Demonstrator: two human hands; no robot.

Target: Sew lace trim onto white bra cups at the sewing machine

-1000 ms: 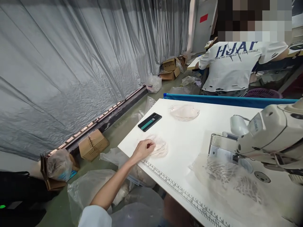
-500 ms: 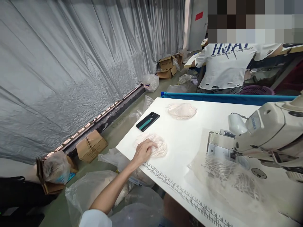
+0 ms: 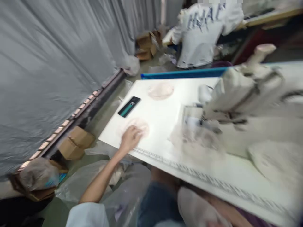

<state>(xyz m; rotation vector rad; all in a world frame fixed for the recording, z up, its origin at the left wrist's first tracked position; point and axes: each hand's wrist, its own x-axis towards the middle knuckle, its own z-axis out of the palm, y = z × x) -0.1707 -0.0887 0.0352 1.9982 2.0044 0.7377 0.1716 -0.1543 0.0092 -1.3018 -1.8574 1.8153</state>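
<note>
The whole view is smeared by motion. My left hand rests on a small pale lace piece near the left edge of the white table, its fingers bent down onto the lace. A black phone lies just beyond it. A second pale lace piece sits farther back. My right hand is out of sight.
A cream sewing machine fills the table's right side, with sheer fabric under its head. Cardboard boxes and plastic bags lie on the floor to the left, by a grey curtain. A person in a white shirt stands behind the table.
The camera has swung down and to the right, blurring the view. My left hand has stayed on the lace piece by the ruler edge.
</note>
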